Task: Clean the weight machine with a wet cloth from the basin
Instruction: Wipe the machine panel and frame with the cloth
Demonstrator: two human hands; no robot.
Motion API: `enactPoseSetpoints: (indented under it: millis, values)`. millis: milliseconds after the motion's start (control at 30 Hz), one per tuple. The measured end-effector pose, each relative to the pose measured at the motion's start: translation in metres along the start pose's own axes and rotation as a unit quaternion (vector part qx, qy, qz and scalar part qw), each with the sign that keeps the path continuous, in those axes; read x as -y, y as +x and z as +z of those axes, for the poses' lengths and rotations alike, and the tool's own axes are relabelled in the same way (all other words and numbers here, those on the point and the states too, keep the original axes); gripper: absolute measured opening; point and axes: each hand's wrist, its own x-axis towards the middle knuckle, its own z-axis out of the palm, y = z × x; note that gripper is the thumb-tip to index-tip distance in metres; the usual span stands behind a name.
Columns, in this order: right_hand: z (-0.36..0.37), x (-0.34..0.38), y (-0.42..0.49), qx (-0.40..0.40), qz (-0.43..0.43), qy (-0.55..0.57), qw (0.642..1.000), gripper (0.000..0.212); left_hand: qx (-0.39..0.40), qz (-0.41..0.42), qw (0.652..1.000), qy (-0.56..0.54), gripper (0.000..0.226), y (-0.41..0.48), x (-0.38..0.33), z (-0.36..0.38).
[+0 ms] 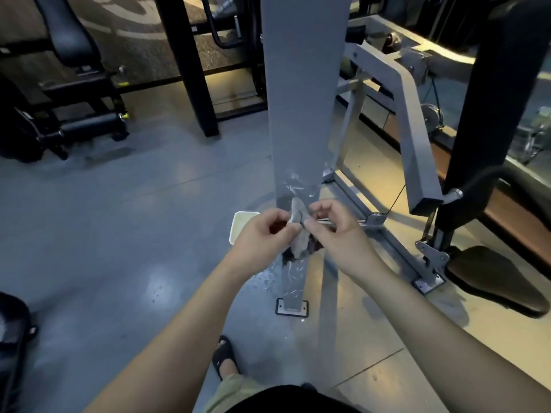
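Note:
A small grey wet cloth (299, 231) hangs between both hands in front of the weight machine's grey upright post (301, 99). My left hand (262, 238) pinches its left side and my right hand (337, 234) pinches its right side. The lower post shows wet streaks, and water drops lie on the floor by its base plate (291, 307). A white rectangular basin (240, 225) stands on the floor just left of the post, partly hidden by my left hand.
The machine's grey angled frame (414, 129) and a dark seat pad (495, 281) stand to the right. A black bench (80, 93) and black uprights (190, 70) are at the back left. My sandalled foot (225, 357) is on the grey floor.

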Motion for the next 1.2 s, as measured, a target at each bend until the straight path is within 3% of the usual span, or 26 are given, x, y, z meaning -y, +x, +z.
enactPoseSetpoints:
  millis: [100,200,267,367,467,633,700,767,867,933,1000,1100,1200]
  values:
    - [-0.007,-0.006,-0.004,-0.010,0.008,0.045,0.999,0.017,-0.012,-0.011,0.999,-0.044,0.019,-0.006,-0.001,0.001]
    - [-0.020,-0.014,-0.006,-0.022,0.041,0.088,0.995,0.026,-0.036,-0.057,0.984,-0.165,0.033,-0.008,-0.005,0.001]
    - [-0.027,-0.015,-0.011,-0.013,0.041,0.050,0.998,0.027,-0.019,-0.065,0.977,-0.202,0.040,-0.011,-0.011,0.001]
    - [-0.026,-0.013,-0.021,0.039,0.058,-0.014,0.997,0.027,-0.010,-0.077,0.971,-0.224,0.047,-0.018,-0.024,0.007]
    - [-0.021,-0.016,-0.023,0.098,0.079,-0.004,0.992,0.034,-0.016,-0.101,0.961,-0.257,0.037,-0.023,-0.029,0.007]
    - [-0.011,-0.019,-0.026,0.164,0.097,0.111,0.975,0.013,0.035,-0.100,0.972,-0.210,0.050,-0.019,-0.017,-0.006]
    - [-0.009,-0.021,-0.025,0.151,0.106,0.142,0.972,0.011,0.030,-0.091,0.976,-0.195,0.033,-0.019,-0.011,-0.009]
    - [-0.008,-0.021,-0.025,0.147,0.116,0.195,0.963,0.012,-0.004,-0.096,0.975,-0.201,0.011,-0.021,-0.002,-0.012]
    - [-0.008,-0.015,-0.023,0.138,0.138,0.291,0.937,0.018,-0.014,-0.110,0.964,-0.240,0.021,-0.024,-0.002,-0.016]
    - [-0.007,-0.014,-0.019,0.159,0.171,0.332,0.914,0.037,-0.009,-0.105,0.968,-0.227,0.023,-0.023,-0.005,-0.016]
    - [-0.004,-0.008,-0.019,0.195,0.168,0.290,0.922,0.038,-0.014,-0.094,0.978,-0.184,0.022,-0.021,-0.009,-0.016]
    - [-0.004,-0.004,-0.018,0.188,0.128,0.200,0.953,0.015,-0.039,-0.094,0.986,-0.130,0.017,-0.016,-0.009,-0.019]
    - [-0.006,-0.004,-0.014,0.171,0.113,0.220,0.954,0.015,-0.037,-0.096,0.988,-0.113,0.012,-0.011,-0.010,-0.020]
